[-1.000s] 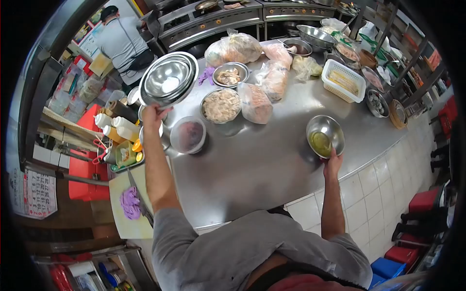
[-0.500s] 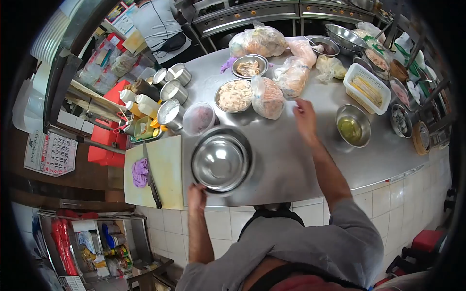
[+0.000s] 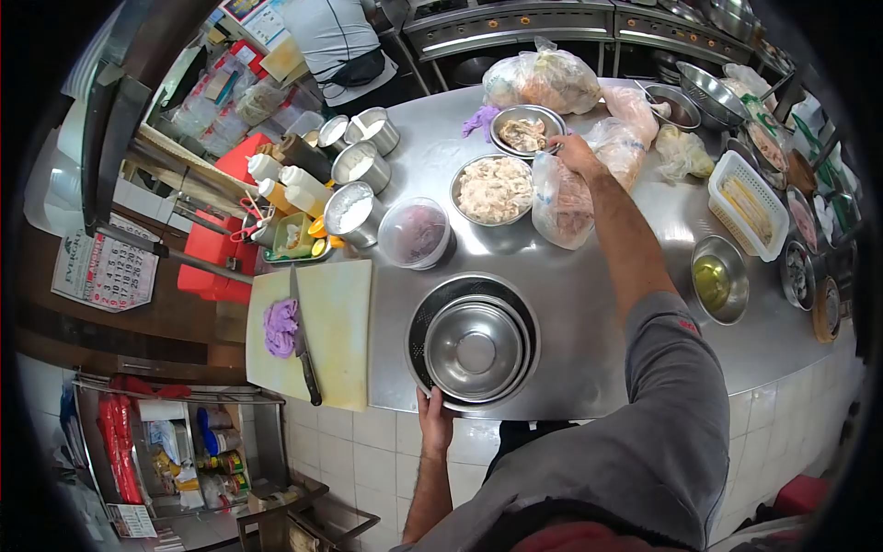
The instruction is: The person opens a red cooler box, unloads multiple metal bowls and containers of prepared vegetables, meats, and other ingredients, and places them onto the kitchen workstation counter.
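**Nested bowls (image 3: 474,350) and small meat bowl (image 3: 554,125) gripped by the rim**

On the bench (image 3: 589,317), the nested bowls are set near the front edge, with a perforated one outermost (its holes can be seen along the left wall). Their near rim is gripped by the left hand (image 3: 436,421), its fingers closed on the metal. The rim of the small meat bowl is held in the fingers of the right hand (image 3: 579,156), which is stretched toward the far side, above a bag of meat (image 3: 563,212); the placing of its thumb cannot be told. A larger bowl (image 3: 459,206) of pale cut pieces is placed just beside the bag, with a translucent tub (image 3: 414,234) to its left. At the left, a purple cloth (image 3: 280,327) and a knife (image 3: 309,373) are laid on a cutting board (image 3: 342,313). At the right, a steel bowl (image 3: 736,276) with yellowish liquid is placed near a white basket (image 3: 731,224).
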{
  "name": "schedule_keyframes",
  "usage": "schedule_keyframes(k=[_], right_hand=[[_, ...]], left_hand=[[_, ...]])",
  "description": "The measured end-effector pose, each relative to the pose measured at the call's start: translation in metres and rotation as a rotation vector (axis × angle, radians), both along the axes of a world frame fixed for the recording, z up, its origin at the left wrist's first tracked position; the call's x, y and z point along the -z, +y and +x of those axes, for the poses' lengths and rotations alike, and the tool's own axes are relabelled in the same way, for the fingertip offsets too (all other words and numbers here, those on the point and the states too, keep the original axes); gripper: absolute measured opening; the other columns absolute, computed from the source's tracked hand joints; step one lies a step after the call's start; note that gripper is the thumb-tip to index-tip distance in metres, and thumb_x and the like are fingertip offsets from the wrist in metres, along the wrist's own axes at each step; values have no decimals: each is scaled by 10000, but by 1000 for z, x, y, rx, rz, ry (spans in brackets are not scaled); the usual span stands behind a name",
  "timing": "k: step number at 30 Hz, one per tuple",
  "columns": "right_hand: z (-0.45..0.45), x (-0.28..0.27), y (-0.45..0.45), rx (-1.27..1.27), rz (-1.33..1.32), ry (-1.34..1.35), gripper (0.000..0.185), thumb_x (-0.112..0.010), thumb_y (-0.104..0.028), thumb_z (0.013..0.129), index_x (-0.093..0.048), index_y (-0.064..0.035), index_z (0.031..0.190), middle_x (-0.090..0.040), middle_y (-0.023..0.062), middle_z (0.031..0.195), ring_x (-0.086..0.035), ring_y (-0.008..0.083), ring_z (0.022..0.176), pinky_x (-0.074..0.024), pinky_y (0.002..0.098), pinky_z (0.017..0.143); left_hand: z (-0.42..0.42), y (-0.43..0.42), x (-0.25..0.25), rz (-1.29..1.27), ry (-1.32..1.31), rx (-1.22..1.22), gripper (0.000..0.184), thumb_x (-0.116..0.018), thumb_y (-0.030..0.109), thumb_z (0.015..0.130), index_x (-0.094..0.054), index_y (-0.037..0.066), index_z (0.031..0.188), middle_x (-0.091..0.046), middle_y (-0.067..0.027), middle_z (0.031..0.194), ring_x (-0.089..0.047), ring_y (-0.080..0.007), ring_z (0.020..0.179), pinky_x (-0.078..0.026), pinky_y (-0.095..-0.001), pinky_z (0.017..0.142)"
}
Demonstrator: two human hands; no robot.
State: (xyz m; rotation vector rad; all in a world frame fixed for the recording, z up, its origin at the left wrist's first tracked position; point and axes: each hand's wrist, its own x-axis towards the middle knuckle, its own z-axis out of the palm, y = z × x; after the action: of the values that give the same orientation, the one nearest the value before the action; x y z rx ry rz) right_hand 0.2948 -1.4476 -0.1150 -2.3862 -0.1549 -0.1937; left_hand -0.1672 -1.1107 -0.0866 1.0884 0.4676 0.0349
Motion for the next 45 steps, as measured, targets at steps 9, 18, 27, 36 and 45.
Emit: schedule_keyframes(k=[9,18,27,36,45], right_hand=[[-44,1,-47,-145,-80,-6,200,-553,-50,700,-608,-71,892,-592,158,813,-565,269,801,-438,342,712],[-77,-48,-123,-283,-319,132,314,-525,24,651,-612,-49,944,-614,119,858,-582,257,773,-456,335,704],[44,-16,85,-64,-407,149,378,-549,-101,732,-561,-89,1110,-559,185,1094,-524,307,1042,-428,367,870],[59,-26,113,-358,-100,491,265,-517,-79,763,-652,-110,989,-655,48,901,-596,158,784,-472,311,711],[-8,-38,104,-657,-539,573,340,-598,-40,593,-675,-124,913,-666,89,830,-604,190,739,-473,350,677]], left_hand=[[69,63,2,299,-164,-173,413,-366,286,943,-376,-20,1221,-443,-109,1204,-456,-172,1063,-339,-294,932],[83,65,39,620,-222,-126,411,-387,271,937,-388,-32,1215,-528,-108,1062,-492,-176,981,-384,-311,878],[89,63,39,649,-187,-176,425,-381,279,939,-374,-26,1235,-529,-89,992,-511,-154,896,-403,-282,826],[151,79,26,181,-253,-99,585,-401,394,912,-232,42,1347,-429,-92,1191,-492,-182,971,-422,-340,829],[246,67,-17,414,-55,121,592,-535,351,825,-284,191,1336,-395,0,1278,-397,-169,1119,-399,-395,793]])
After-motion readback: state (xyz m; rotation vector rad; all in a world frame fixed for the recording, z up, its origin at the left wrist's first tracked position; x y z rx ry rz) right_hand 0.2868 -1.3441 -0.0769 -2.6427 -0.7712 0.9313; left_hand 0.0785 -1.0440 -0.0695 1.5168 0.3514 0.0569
